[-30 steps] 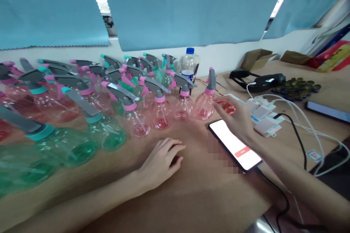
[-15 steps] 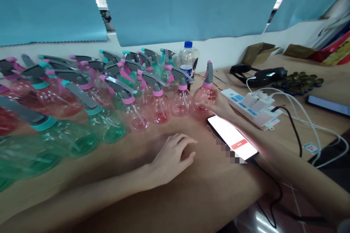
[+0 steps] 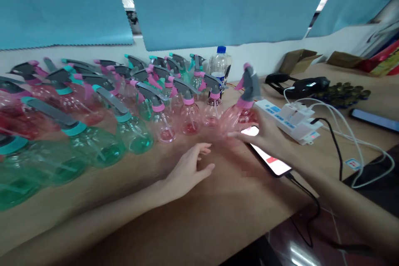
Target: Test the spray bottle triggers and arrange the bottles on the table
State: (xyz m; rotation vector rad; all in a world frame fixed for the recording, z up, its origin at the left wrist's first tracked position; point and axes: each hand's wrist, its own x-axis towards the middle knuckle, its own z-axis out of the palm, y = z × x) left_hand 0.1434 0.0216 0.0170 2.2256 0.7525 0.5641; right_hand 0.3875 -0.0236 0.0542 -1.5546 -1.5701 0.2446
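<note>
My right hand (image 3: 264, 135) is closed around the body of a clear pink spray bottle (image 3: 233, 118) with a grey and pink trigger head. The bottle leans, its head tipped to the right, and it is blurred by motion. Lower and to the left, my left hand (image 3: 187, 170) hovers over or rests on the wooden table (image 3: 224, 208), fingers apart and nothing in them. Beside the held bottle stands a row of pink spray bottles (image 3: 190, 118). Green spray bottles (image 3: 137, 135) with teal collars stand further left.
A lit phone (image 3: 271, 158) on a cable lies beneath my right hand. Behind it are a white power strip (image 3: 286, 120) with cables, a black headset-like device (image 3: 308, 87) and a pile of small dark round pieces (image 3: 346, 93). A blue-capped bottle (image 3: 220, 64) stands near the wall.
My right hand has brought the pink spray bottle nearer and tilted it from upright. My left hand has shifted slightly left, and the view has turned a little.
</note>
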